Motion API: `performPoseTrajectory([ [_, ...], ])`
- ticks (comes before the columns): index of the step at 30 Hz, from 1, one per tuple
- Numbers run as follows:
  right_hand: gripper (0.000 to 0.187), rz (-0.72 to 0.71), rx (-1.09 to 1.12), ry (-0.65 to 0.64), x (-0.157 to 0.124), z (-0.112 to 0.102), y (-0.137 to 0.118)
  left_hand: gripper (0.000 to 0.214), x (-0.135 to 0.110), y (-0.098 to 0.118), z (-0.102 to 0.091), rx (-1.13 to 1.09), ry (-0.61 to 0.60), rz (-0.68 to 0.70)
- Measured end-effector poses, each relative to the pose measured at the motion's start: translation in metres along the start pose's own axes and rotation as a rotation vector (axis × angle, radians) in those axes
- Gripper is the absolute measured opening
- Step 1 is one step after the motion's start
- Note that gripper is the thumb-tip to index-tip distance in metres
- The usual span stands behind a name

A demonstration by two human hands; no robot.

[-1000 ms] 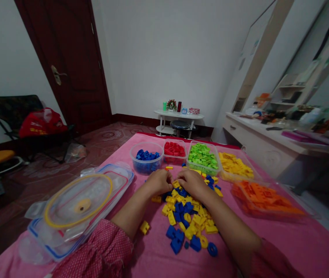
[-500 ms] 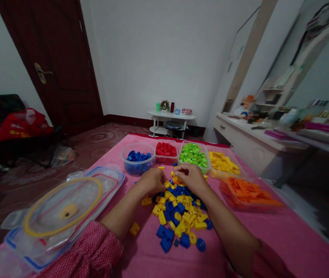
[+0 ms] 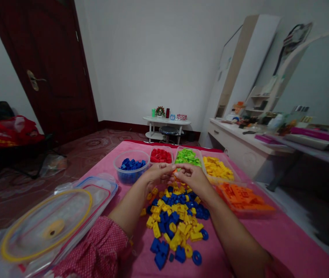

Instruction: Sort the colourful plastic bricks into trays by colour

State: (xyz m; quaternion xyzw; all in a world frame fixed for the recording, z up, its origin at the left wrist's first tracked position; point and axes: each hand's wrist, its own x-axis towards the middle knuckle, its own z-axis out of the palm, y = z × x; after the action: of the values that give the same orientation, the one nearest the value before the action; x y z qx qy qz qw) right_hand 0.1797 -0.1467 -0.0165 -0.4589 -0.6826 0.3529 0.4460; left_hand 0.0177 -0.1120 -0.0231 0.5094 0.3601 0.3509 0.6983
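Observation:
My left hand (image 3: 159, 174) and my right hand (image 3: 193, 176) meet above the far end of a mixed pile of yellow and blue building blocks (image 3: 176, 216). A small orange building block (image 3: 176, 173) shows between their fingertips, and both hands are closed on it. Fingers cover most of that block, so its shape cannot be made out. Just behind the hands stand a tub of red blocks (image 3: 161, 156) and one of green blocks (image 3: 188, 157). Blue rings and a yellow ring (image 3: 188, 251) lie at the pile's near edge.
A round tub of blue blocks (image 3: 131, 166) stands left of the hands. To the right are boxes of yellow blocks (image 3: 218, 168) and orange blocks (image 3: 241, 199). Stacked clear lids (image 3: 74, 216) lie at left on the pink cloth (image 3: 210, 255). A dressing table (image 3: 245, 141) stands beyond.
Both hands have lifted from the pile and come together, now with an orange block between the fingers. The camera view has shifted slightly.

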Motion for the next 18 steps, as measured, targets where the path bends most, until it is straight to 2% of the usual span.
performPoseTrajectory([
  [4, 0.030, -0.023, -0.137, -0.005, -0.001, 0.006, 0.001, 0.050, -0.002, -0.007, 0.005, 0.052, 0.037, 0.035],
  [7, 0.026, -0.033, -0.330, 0.054, 0.001, -0.004, 0.000, 0.045, -0.003, -0.010, 0.002, 0.230, 0.069, 0.068],
  [9, 0.025, -0.051, -0.523, 0.169, 0.001, -0.026, -0.001, 0.041, -0.002, -0.012, -0.005, 0.395, 0.100, 0.118],
  [11, 0.025, -0.044, -0.736, 0.269, -0.003, -0.061, -0.002, 0.036, 0.002, -0.015, -0.016, 0.596, 0.149, 0.188],
  [13, 0.024, 0.065, -0.953, 0.348, -0.011, -0.101, -0.001, 0.031, 0.005, -0.018, -0.027, 0.824, 0.222, 0.236],
  [14, 0.021, 0.162, -1.057, 0.340, -0.015, -0.120, 0.000, 0.029, 0.007, -0.020, -0.032, 0.933, 0.259, 0.249],
  [16, 0.020, 0.317, -1.167, 0.242, -0.024, -0.148, 0.001, 0.024, 0.008, -0.022, -0.038, 1.112, 0.315, 0.251],
  [18, 0.022, 0.414, -1.200, 0.205, -0.028, -0.158, 0.000, 0.024, 0.007, -0.023, -0.040, 1.237, 0.328, 0.226],
])
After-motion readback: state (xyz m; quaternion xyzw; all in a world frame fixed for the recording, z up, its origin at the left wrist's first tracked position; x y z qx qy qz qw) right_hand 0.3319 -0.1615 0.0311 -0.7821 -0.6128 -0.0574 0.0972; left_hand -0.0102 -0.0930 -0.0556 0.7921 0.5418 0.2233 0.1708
